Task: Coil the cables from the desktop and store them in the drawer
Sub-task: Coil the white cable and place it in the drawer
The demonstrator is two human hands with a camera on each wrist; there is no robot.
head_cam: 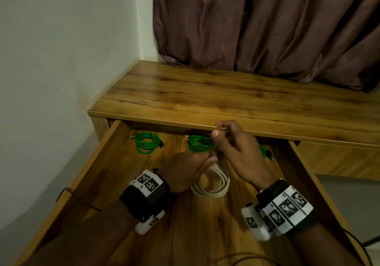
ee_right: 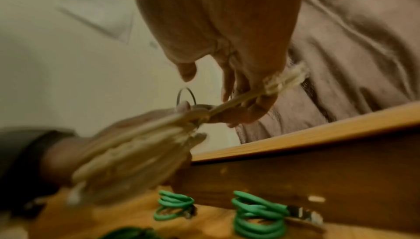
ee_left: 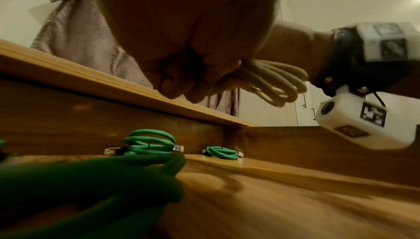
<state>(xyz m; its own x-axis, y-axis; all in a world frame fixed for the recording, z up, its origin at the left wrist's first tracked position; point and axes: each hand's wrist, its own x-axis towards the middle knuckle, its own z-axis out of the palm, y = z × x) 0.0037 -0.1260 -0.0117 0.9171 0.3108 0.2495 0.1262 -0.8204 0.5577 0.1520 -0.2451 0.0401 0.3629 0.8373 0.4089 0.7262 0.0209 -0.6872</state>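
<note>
Both my forearms reach forward and down, wrists close together, each with a black strap, tag blocks and a white camera pod underneath. My left hand (head_cam: 190,168) sits lower, palm turned inward toward the right, fingers curled, pinching the top of the white cable coil (head_cam: 213,185); the loops hang below the hand. My right hand (head_cam: 236,148) is higher and slightly ahead, back of the hand up, thumb and forefinger pinched together on the same bundle just above my left fingertips; the other fingers curl loosely under. Fingertips of both hands nearly touch. Right wrist view is motion-blurred.
</note>
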